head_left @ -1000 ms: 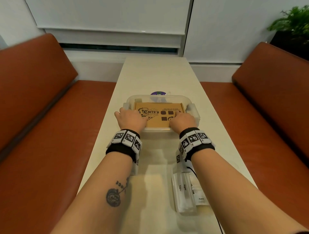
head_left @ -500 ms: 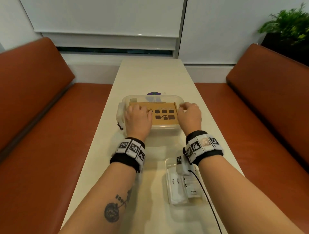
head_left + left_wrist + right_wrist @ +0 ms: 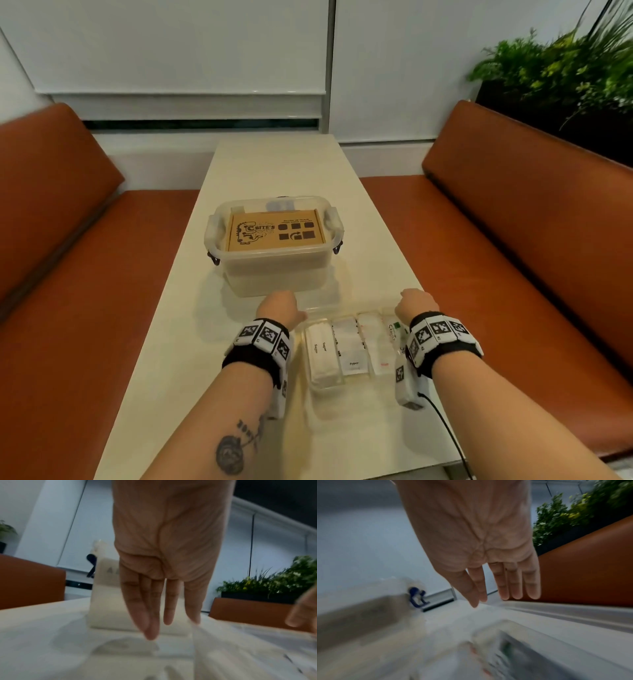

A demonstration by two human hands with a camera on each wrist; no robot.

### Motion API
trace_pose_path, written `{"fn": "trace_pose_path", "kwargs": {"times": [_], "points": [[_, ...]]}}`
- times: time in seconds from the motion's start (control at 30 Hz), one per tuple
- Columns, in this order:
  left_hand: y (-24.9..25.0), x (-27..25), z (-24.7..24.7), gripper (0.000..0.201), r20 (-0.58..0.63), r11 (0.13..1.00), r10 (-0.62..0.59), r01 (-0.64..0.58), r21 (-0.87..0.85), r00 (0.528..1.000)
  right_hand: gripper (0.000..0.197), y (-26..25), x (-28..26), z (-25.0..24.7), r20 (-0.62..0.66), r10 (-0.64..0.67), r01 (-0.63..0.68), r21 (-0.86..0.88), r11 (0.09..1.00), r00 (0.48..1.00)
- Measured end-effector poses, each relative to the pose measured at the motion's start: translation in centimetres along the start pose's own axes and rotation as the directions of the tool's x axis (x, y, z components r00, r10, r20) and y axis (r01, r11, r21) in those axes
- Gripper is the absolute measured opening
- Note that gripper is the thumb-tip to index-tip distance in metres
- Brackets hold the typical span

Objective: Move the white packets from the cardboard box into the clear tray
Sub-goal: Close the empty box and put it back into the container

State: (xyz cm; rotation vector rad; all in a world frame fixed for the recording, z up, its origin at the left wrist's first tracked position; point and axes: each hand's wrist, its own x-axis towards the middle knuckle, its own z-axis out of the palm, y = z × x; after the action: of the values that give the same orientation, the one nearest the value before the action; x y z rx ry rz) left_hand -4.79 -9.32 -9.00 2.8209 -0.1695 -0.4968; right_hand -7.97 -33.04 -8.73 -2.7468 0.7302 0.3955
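The brown printed cardboard box lies shut inside a translucent lidded container at mid-table. Nearer me stands the clear tray, holding several white packets side by side. My left hand is at the tray's far left corner and my right hand at its far right corner. In the left wrist view the left hand has straight fingers pointing down at the table beside the tray, holding nothing. The right hand also hangs straight-fingered and empty over the tray's edge.
The long cream table runs away from me between two orange benches. A planter with green leaves stands behind the right bench. A black cable trails from my right wrist device over the table's near edge.
Both hands have left the container's lid and drawn back toward me to either side of the clear tray. The container and box stay put.
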Motion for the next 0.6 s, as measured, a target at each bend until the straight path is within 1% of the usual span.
{"fn": "trace_pose_path", "kwargs": {"times": [0.07, 0.13, 0.27, 0.37, 0.53, 0.6], "points": [[0.3, -0.1, 0.5, 0.028, 0.009, 0.998, -0.012, 0.013, -0.064, 1.000, 0.055, 1.0, -0.1, 0.4, 0.060, 0.000, -0.002, 0.026, 1.000, 0.998], [0.6, 0.0, 0.8, 0.026, -0.002, 0.998, -0.016, 0.015, -0.063, 1.000, 0.060, 1.5, -0.2, 0.6, 0.074, -0.018, 0.015, 0.041, 0.999, 0.997], [0.3, 0.4, 0.7, 0.024, -0.026, 0.999, -0.038, 0.039, 0.020, 0.999, 0.058, 1.3, -0.3, 0.8, 0.071, -0.069, 0.069, 0.000, 0.998, 0.995], [-1.1, 0.5, 0.1, 0.024, -0.037, 0.995, -0.077, 0.079, 0.052, 0.996, 0.057, 0.2, -0.7, 1.4, 0.058, -0.130, 0.131, -0.014, 0.991, 0.990], [-5.0, 0.1, -1.1, 0.024, -0.060, 0.987, -0.157, 0.159, 0.018, 0.986, 0.052, -3.3, -1.5, 2.7, 0.065, -0.218, 0.219, -0.006, 0.976, 0.974], [-6.3, -0.2, -1.3, 0.023, -0.089, 0.984, -0.172, 0.175, 0.017, 0.981, 0.049, -4.5, -1.7, 3.3, 0.067, -0.245, 0.246, 0.000, 0.969, 0.967]]}}
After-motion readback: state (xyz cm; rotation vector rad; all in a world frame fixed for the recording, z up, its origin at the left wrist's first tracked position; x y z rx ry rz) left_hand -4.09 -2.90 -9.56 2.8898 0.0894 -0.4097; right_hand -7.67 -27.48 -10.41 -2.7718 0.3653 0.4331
